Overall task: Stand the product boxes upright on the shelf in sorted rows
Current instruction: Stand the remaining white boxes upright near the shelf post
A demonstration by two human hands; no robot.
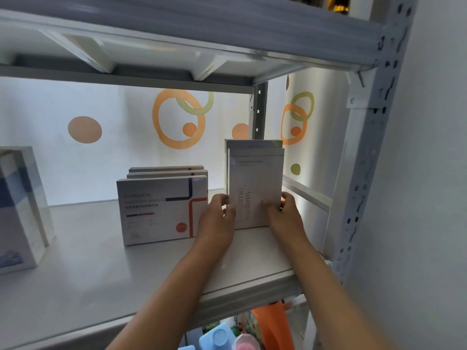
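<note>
shelf [88, 269]: white, flat | wall [121, 137]: dots (orange, green) | left hand [218, 218], right hand [284, 214]: both grip tall box [255, 188]

blue box [20, 208] cut off left, rear boxes [166, 170] perhaps three

I read this as a small shop or its stockroom. What tells me so is the grey slotted-steel rack [364, 188], the bolt-together kind with punched uprights and corner braces, and the plain grey shelf [83, 269] set in it. Retail cartons stand on it in rows by kind: 3 white boxes with red and blue lines [161, 210] one behind another, tall grey boxes [255, 178] beside them, and a blue-and-white carton [20, 210] at the far left. Behind the rack I see a white wall with orange and green circles [178, 118], and on the level below, coloured bottles [219, 337].
</note>
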